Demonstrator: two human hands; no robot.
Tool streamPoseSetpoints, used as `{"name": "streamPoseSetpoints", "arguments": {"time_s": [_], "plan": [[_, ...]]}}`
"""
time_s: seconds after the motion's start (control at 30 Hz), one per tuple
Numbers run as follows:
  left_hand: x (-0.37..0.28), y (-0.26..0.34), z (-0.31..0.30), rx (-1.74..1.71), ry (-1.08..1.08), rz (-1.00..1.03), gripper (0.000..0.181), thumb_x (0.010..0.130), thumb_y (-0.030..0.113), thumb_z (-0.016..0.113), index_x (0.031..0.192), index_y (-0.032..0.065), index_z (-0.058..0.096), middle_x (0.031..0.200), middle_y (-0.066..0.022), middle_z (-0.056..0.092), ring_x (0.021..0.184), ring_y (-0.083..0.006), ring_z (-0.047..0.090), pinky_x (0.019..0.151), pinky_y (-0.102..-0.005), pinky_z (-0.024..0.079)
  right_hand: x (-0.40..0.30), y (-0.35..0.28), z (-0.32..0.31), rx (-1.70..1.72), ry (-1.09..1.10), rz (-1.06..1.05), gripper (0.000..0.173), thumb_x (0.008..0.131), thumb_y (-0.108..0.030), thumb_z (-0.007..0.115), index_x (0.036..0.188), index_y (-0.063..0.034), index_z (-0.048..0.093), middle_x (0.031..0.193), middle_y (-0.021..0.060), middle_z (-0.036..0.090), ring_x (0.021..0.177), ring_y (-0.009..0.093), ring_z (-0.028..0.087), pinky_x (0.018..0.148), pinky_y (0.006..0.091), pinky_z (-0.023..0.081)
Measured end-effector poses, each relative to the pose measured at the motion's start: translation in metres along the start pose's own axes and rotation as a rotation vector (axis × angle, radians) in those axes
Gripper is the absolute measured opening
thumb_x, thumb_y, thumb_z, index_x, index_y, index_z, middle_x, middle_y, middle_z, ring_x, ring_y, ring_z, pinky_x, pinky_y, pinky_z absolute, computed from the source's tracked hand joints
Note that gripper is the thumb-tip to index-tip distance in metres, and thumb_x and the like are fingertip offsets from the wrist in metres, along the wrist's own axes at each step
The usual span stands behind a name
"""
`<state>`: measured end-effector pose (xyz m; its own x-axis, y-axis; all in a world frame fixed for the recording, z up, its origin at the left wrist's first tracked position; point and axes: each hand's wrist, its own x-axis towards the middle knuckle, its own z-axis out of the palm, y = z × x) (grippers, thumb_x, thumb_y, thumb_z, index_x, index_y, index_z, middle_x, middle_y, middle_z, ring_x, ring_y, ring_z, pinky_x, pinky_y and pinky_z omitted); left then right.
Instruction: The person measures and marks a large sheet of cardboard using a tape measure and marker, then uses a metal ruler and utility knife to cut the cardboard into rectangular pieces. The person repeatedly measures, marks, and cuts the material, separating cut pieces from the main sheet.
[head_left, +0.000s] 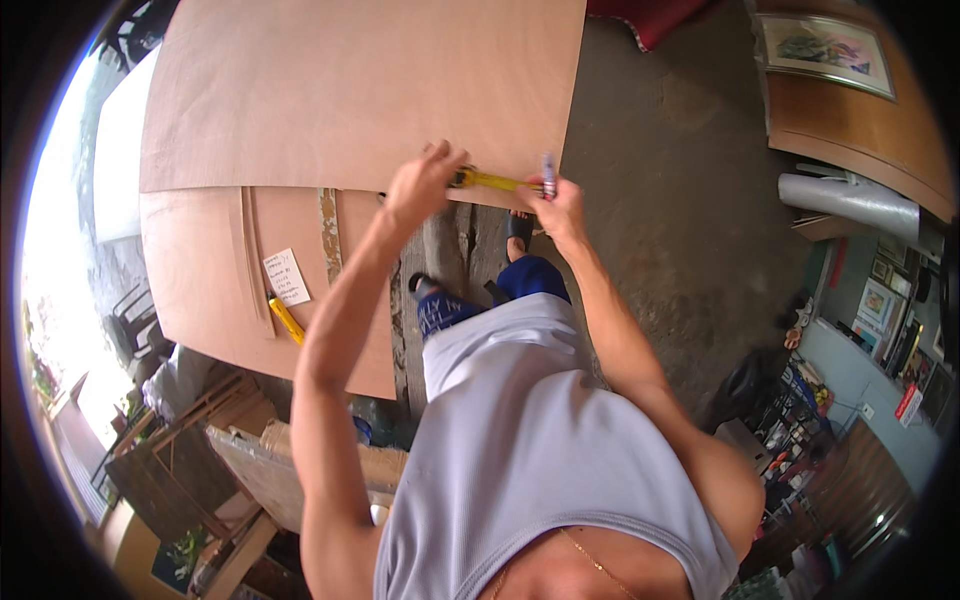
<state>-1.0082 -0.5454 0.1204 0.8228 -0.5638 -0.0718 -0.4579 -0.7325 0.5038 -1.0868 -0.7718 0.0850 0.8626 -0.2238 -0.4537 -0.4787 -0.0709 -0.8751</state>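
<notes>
My left hand (424, 184), blurred, grips a tape measure (466, 177) with a black and yellow case. Its yellow blade (501, 182) is pulled out a short way to the right. My right hand (559, 208) holds the blade's end between its fingers, along with a marker pen (549, 174) that points away from me. Both hands are over the near edge of a large plywood sheet (360, 90), close to its right corner. How firmly the tape's end meets the sheet cannot be made out.
A second plywood sheet (199, 277) lies lower left, bearing thin wooden strips (255, 262), a handwritten paper (288, 274) and a yellow utility knife (286, 318). Concrete floor (645, 225) runs along the right. A framed picture (829, 56) and a plastic-wrapped roll (847, 202) are farther right.
</notes>
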Motion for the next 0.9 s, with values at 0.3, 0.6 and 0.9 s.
{"name": "streamPoseSetpoints", "arguments": {"time_s": [0.3, 0.6, 0.9], "plan": [[-0.04, -0.207, -0.086, 0.305, 0.011, -0.362, 0.038, 0.071, -0.012, 0.055, 0.101, 0.0107, 0.056, 0.097, -0.0116, 0.054, 0.094, -0.0344, 0.058, 0.078, -0.0439, 0.05, 0.023, 0.041, -0.014, -0.19, 0.236, 0.096, 0.027, 0.072, -0.019, 0.081, 0.077, -0.0022, 0.061, 0.067, 0.0039, 0.06, 0.06, 0.014, 0.056, 0.057, 0.0319, 0.047], [-0.077, -0.307, -0.147, 0.521, 0.111, -0.374, 0.047, 0.074, -0.005, 0.059, 0.116, 0.0154, 0.06, 0.104, -0.0095, 0.057, 0.098, -0.0316, 0.058, 0.081, -0.0418, 0.051, 0.027, 0.004, -0.097, 0.02, 0.243, 0.312, 0.025, 0.072, -0.02, 0.083, 0.084, -0.009, 0.064, 0.067, -0.0085, 0.052, 0.052, 0.002, 0.039, 0.046, 0.0218, 0.029], [-0.152, -0.401, -0.19, 0.313, 0.142, -0.527, 0.05, 0.068, -0.014, 0.052, 0.109, 0.0136, 0.061, 0.117, -0.0119, 0.056, 0.104, -0.036, 0.056, 0.089, -0.041, 0.048, 0.056, -0.004, -0.165, -0.807, 0.48, 0.159, 0.044, 0.085, -0.039, 0.068, 0.112, -0.004, 0.062, 0.07, 0.0002, 0.054, 0.059, 0.01, 0.051, 0.053, 0.0269, 0.041]]}}
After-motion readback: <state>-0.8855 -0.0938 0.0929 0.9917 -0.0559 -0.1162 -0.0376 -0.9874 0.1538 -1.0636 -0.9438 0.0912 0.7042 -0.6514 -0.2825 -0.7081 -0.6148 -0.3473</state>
